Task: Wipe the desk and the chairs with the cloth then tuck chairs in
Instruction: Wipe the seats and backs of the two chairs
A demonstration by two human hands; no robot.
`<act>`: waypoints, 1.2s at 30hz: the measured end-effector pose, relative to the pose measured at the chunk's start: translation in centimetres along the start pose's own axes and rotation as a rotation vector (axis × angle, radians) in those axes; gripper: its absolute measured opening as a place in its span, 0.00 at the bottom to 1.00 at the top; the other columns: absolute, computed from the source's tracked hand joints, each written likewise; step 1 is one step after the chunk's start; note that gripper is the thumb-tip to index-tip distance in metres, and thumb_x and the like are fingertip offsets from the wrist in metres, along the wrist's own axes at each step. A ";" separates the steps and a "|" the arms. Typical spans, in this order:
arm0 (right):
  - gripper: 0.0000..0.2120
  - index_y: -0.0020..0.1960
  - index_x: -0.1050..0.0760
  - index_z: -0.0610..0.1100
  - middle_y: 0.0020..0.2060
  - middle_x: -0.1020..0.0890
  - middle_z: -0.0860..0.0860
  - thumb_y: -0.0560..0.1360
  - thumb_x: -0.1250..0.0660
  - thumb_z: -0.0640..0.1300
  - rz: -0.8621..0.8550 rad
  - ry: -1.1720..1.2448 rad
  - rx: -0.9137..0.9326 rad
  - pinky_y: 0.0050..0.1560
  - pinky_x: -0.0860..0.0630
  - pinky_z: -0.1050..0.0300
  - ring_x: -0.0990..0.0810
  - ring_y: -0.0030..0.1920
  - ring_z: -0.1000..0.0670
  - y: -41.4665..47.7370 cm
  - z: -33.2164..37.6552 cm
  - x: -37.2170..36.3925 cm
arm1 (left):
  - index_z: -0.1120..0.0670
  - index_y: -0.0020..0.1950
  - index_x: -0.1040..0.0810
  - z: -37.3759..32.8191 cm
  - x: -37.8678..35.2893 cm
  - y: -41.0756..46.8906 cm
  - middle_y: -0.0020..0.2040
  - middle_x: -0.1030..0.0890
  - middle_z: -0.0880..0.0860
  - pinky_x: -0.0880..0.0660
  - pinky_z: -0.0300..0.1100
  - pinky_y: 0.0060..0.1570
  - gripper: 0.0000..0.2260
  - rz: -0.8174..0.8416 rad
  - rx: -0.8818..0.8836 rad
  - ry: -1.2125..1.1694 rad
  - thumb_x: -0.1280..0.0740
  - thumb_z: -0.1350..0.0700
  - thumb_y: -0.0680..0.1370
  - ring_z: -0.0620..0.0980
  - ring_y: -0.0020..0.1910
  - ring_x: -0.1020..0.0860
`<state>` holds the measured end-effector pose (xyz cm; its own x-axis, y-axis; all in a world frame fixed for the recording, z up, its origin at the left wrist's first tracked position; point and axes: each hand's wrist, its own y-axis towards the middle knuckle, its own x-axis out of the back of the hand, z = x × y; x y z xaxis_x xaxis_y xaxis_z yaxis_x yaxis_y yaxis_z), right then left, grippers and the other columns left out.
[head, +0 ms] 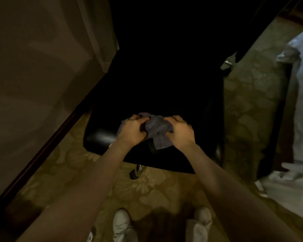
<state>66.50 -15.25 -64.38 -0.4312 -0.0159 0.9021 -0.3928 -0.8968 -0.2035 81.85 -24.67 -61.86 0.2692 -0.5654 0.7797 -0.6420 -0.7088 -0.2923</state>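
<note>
**Grey cloth bunched over a black seat**

White shoes (121, 224) stand nearest me on the patterned carpet (147, 186). Above them my left hand (131, 131) and right hand (181, 132) both clench the cloth (157, 127), fingers curled into it, one hand on each side. It sits crumpled between them, just over the front of the chair (157, 84) seat. I judge I am gathering it for a wipe of the seat. To do that well I should open it flat, turn a clean face out, then press down and sweep in overlapping strokes from the seat's back to its glossy front edge. One hand should steady the chair, since a castor (137, 170) shows beneath it. Farther off it is too dark to tell desk from chair back. I can read no brand, label or writing.
</note>
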 end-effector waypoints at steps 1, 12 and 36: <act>0.22 0.69 0.31 0.50 0.64 0.28 0.45 0.75 0.36 0.42 0.038 -0.036 0.016 0.58 0.30 0.49 0.29 0.62 0.40 -0.4 -1.1 0.0 | 0.55 0.68 0.27 -0.5 -1.1 -0.1 0.64 0.27 0.62 0.30 0.42 0.56 0.24 -0.042 0.009 0.002 0.32 0.63 0.72 0.60 0.60 0.26; 0.23 0.70 0.32 0.48 0.62 0.26 0.43 0.75 0.36 0.41 0.190 0.106 0.010 0.59 0.29 0.50 0.27 0.61 0.41 -7.8 -16.7 4.6 | 0.50 0.66 0.25 -14.3 -11.7 -1.0 0.65 0.26 0.56 0.31 0.37 0.55 0.23 0.038 0.041 -0.012 0.33 0.62 0.71 0.54 0.61 0.25; 0.12 0.52 0.22 0.35 0.48 0.19 0.40 0.69 0.33 0.29 -0.133 0.577 0.000 0.53 0.28 0.55 0.22 0.53 0.44 1.3 -26.9 4.8 | 0.53 0.67 0.26 -21.9 -14.7 10.4 0.68 0.30 0.57 0.34 0.43 0.63 0.20 -0.038 0.015 0.190 0.35 0.60 0.75 0.58 0.65 0.31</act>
<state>42.08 -4.63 -70.50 -0.7501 0.3398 0.5673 -0.4740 -0.8745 -0.1029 55.49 -14.51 -64.20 0.1512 -0.4494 0.8804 -0.6231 -0.7348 -0.2681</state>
